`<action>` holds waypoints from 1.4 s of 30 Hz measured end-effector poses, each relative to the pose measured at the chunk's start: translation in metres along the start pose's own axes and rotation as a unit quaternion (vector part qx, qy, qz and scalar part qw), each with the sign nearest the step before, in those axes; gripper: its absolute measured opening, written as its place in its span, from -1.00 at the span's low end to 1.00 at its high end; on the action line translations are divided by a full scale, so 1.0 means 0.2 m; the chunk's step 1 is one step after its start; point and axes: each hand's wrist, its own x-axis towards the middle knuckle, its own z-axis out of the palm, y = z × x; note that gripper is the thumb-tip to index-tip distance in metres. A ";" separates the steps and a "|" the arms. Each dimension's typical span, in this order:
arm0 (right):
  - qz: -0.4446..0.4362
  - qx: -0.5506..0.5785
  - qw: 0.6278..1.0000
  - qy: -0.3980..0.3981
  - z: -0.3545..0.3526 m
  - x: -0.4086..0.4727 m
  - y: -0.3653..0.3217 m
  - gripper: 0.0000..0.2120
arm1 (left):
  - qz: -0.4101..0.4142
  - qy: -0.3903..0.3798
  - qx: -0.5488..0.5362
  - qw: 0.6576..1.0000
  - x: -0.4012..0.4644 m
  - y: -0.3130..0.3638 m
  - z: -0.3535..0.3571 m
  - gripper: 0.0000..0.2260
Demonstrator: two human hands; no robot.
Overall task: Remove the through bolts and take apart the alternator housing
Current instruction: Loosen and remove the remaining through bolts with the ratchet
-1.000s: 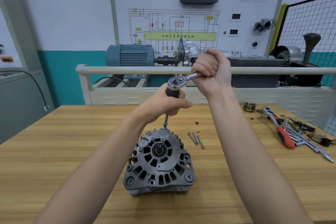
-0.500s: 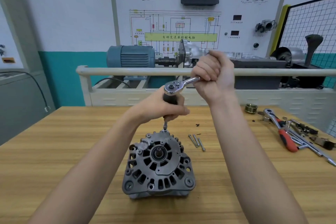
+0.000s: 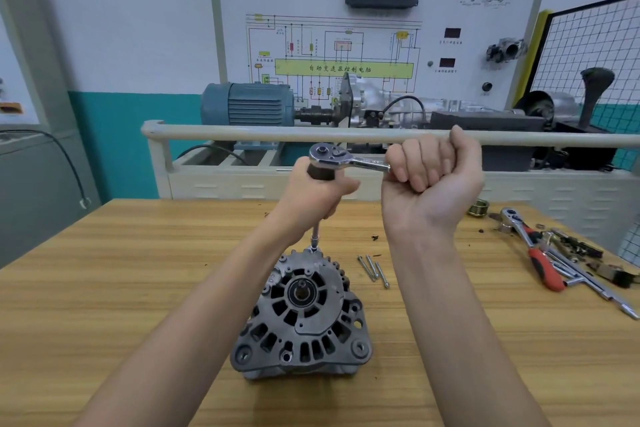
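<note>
A grey finned alternator (image 3: 304, 315) stands on the wooden table (image 3: 104, 288), shaft end up. A chrome ratchet (image 3: 332, 154) sits on a long extension bar (image 3: 315, 236) whose socket meets a bolt at the alternator's far rim. My left hand (image 3: 315, 201) grips the dark upper part of the extension just under the ratchet head. My right hand (image 3: 429, 177) is wrapped round the ratchet's handle, which points right. Three loose through bolts (image 3: 374, 269) lie on the table right of the alternator.
At the right lie a red-handled ratchet (image 3: 535, 253), chrome bars (image 3: 595, 291) and small parts, with a brass pulley (image 3: 479, 209) behind them. A railed test bench (image 3: 346, 137) with a blue motor (image 3: 247, 104) stands beyond the table's far edge.
My right hand has swung the ratchet handle down and toward the right, so the handle now lies nearly level. My left hand stays on the extension; the alternator has not moved.
</note>
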 end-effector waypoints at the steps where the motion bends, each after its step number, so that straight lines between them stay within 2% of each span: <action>1: 0.006 -0.001 1.000 -0.006 0.00 0.01 0.00 -0.45 | 0.003 -0.010 0.016 1.000 0.00 0.00 -0.01 -0.66; 4: 0.142 0.034 0.989 -0.033 0.01 0.14 -0.02 -0.49 | 0.023 -0.129 0.045 0.990 -0.02 0.02 -0.07 -0.66; 6: 0.260 0.064 0.962 -0.060 0.03 0.24 -0.01 -0.53 | 0.017 -0.198 0.062 0.978 -0.03 0.04 -0.09 -0.66; 8: 0.334 0.082 0.937 -0.064 0.04 0.31 0.03 -0.57 | 0.006 -0.206 0.066 0.976 -0.03 0.04 -0.08 -0.63; 10: 0.358 0.082 0.929 -0.053 0.05 0.35 0.05 -0.58 | -0.004 -0.177 0.045 0.983 -0.02 0.03 -0.06 -0.61; 13: 0.308 0.097 0.946 -0.020 0.03 0.33 0.03 -0.55 | 0.000 -0.097 0.014 0.995 -0.01 0.00 -0.04 -0.63; 17: 0.093 0.054 0.994 0.004 0.00 0.13 0.01 -0.48 | -0.014 0.060 -0.017 0.998 0.01 -0.01 0.01 -0.72; 18: 0.038 0.026 0.999 -0.006 0.00 0.06 0.02 -0.47 | -0.022 0.082 -0.020 0.996 0.01 -0.01 0.02 -0.75; 20: -0.024 -0.010 0.999 -0.029 -0.01 -0.02 0.02 -0.46 | -0.024 0.076 0.007 0.997 0.01 -0.01 0.02 -0.76; 21: -0.025 -0.016 0.999 -0.037 0.00 -0.02 0.00 -0.46 | -0.021 0.054 0.027 0.998 0.00 -0.01 0.01 -0.74; 23: 0.027 0.003 0.999 -0.045 0.00 0.04 -0.02 -0.46 | -0.009 -0.010 0.050 0.999 -0.01 0.00 -0.03 -0.70; 26: 0.186 0.077 0.978 -0.053 0.01 0.19 0.00 -0.49 | -0.016 -0.152 0.026 0.988 -0.02 0.03 -0.09 -0.69; 28: 0.261 0.115 0.957 -0.054 0.02 0.26 0.02 -0.53 | -0.037 -0.199 0.010 0.979 -0.01 0.05 -0.09 -0.66; 30: 0.268 0.116 0.955 -0.043 0.02 0.29 0.03 -0.53 | -0.048 -0.172 -0.006 0.984 0.00 0.04 -0.08 -0.62; 32: 0.227 0.111 0.967 -0.030 0.01 0.27 0.02 -0.51 | -0.043 -0.130 -0.019 0.990 0.00 0.02 -0.07 -0.61; 35: 0.106 0.063 0.992 -0.021 -0.01 0.14 0.01 -0.48 | -0.021 -0.020 -0.015 0.999 0.00 0.00 -0.03 -0.61; 37: 0.020 0.012 0.999 -0.024 -0.02 0.03 0.01 -0.46 | -0.015 0.064 -0.018 0.998 0.00 -0.01 0.00 -0.68; 38: -0.008 0.001 1.000 -0.030 -0.02 -0.01 0.01 -0.46 | -0.015 0.083 -0.015 0.996 0.00 0.00 0.01 -0.72; 40: -0.015 0.003 0.999 -0.044 -0.02 -0.02 0.00 -0.47 | -0.016 0.065 0.010 0.998 -0.01 0.00 0.02 -0.74; 42: 0.039 0.026 0.998 -0.043 -0.03 0.05 -0.03 -0.49 | -0.012 0.011 0.040 0.999 -0.01 0.00 -0.01 -0.65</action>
